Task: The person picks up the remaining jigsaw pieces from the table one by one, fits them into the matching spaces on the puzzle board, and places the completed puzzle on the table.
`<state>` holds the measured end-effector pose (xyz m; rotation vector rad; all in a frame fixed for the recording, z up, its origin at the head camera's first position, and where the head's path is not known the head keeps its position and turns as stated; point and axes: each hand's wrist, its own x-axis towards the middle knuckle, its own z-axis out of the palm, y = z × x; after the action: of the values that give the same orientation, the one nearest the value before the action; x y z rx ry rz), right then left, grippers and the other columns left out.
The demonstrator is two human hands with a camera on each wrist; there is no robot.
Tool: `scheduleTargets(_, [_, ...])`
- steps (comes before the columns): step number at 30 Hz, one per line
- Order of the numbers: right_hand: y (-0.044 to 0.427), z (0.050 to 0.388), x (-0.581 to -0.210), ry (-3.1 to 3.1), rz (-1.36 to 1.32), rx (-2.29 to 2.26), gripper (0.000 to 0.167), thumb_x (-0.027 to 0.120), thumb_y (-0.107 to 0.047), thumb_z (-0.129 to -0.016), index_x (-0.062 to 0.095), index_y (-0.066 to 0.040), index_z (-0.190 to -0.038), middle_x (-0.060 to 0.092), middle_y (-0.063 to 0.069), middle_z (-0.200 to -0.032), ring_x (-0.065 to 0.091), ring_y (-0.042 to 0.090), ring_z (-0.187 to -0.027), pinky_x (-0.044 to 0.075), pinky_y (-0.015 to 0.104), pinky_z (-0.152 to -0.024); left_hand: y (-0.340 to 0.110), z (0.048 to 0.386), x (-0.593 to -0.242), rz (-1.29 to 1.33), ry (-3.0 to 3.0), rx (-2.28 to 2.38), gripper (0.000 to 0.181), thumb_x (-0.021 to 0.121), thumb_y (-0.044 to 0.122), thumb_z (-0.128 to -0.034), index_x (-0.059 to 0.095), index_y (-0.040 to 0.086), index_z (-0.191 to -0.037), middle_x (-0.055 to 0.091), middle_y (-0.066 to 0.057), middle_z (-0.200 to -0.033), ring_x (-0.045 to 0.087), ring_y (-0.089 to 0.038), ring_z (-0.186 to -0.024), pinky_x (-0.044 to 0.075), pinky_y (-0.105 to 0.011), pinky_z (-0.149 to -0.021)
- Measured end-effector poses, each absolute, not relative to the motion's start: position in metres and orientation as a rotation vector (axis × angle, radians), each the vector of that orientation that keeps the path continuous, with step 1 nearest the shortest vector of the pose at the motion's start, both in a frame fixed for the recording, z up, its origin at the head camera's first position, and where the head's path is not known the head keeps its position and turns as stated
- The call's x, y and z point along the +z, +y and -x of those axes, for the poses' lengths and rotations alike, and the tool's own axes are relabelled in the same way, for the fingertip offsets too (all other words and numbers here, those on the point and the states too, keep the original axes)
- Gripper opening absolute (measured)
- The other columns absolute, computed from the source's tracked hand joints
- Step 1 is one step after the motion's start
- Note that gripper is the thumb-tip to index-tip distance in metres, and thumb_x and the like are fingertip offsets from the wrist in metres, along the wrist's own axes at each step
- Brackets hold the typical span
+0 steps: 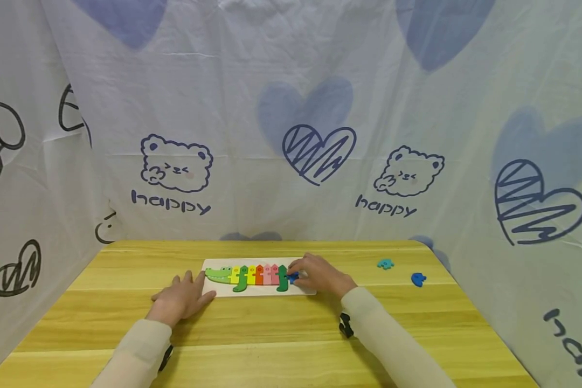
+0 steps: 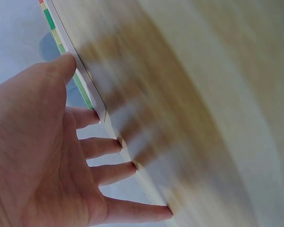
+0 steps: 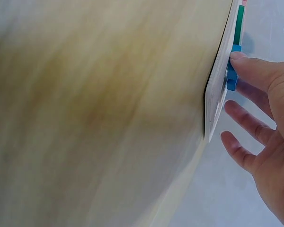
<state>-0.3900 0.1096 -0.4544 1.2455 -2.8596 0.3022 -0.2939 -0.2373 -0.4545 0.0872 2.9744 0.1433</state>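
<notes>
A white puzzle board [image 1: 262,291] lies on the table with a row of colored crocodile pieces on it. The green crocodile head [image 1: 217,276] is at the left end; yellow, red, pink and green pieces follow to the right. My left hand [image 1: 181,297] rests at the board's left end, fingers spread, its thumb and forefinger touching the board edge in the left wrist view. At the right end, my right hand [image 1: 321,276] pinches a blue puzzle piece [image 3: 232,71] between thumb and forefinger, beside the last green leg piece [image 1: 282,279]. The fingers partly hide the blue piece from the head view.
On the right of the wooden table [image 1: 252,345] lie a teal puzzle piece [image 1: 385,264] and a dark blue piece [image 1: 418,279] with a rounded end. A white cloth [image 1: 242,188] printed with hearts and bears hangs behind the table and at both sides.
</notes>
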Motion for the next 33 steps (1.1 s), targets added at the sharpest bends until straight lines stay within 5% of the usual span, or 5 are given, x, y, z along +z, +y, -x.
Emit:
scheduleTargets(14, [0.1155, 0.3902, -0.4566, -2.918, -1.146, 0.497, 0.038, 0.075, -0.025, -0.096, 0.071, -0.013, -0.132, 0.072, 0.003, -0.134, 0.063, 0.020, -0.119, 0.053, 0.041, -0.107, -0.2382, 0.2935, -0.4561, -0.084, 2.970, 0.149, 0.076, 0.044, 0.056, -0.1063, 0.035, 0.002, -0.159, 0.032, -0.037, -0.159, 0.033, -0.063, -0.143, 0.042, -0.090, -0.079])
scheduleTargets(33, [0.1154, 0.3904, -0.4566, -2.913, -1.138, 0.462, 0.031, 0.073, -0.019, -0.097, 0.075, -0.015, -0.127, 0.075, 0.001, -0.127, 0.061, 0.019, -0.103, 0.053, 0.035, -0.091, -0.2388, 0.2931, -0.4561, -0.090, 2.970, 0.154, 0.075, 0.044, 0.055, -0.1065, 0.034, 0.002, -0.159, 0.032, -0.037, -0.159, 0.032, -0.064, -0.143, 0.041, -0.090, -0.078])
